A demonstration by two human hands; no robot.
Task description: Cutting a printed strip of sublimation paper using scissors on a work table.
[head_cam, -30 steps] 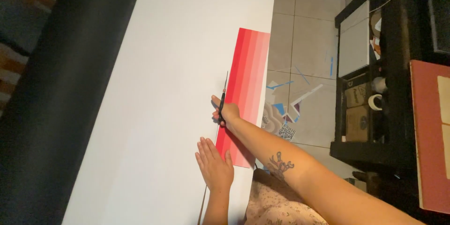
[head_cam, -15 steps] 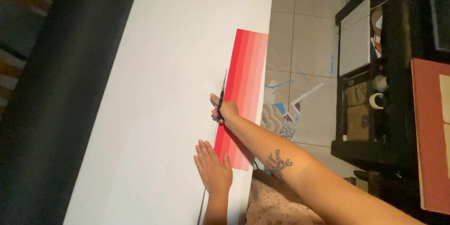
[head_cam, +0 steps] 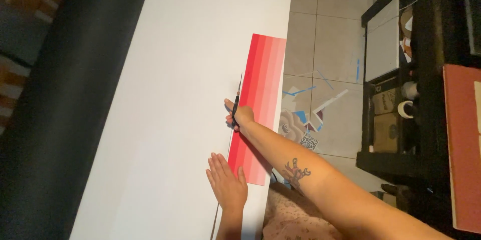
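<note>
Head view: right hand (head_cam: 242,116) fingers clamp scissors (head_cam: 236,99), blades pointing away; left hand (head_cam: 226,184) flat.

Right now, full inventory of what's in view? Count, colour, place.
white sheet: 1, white, large, covers the work surface across the middle of view
striped paper: 1, red-to-pink bands, along the white sheet's right edge
scissors: 1, dark, at the striped paper's left edge, in the right hand
paper scraps: several, blue, white and dark, on the tiled floor at right
shelf unit: 1, black, far right, holding boxes
tape rolls: 2 seemingly, pale, on the shelf unit
board: 1, reddish-brown, right edge
left hand: flat, open, on the white sheet
right hand: closed on the scissors
</note>
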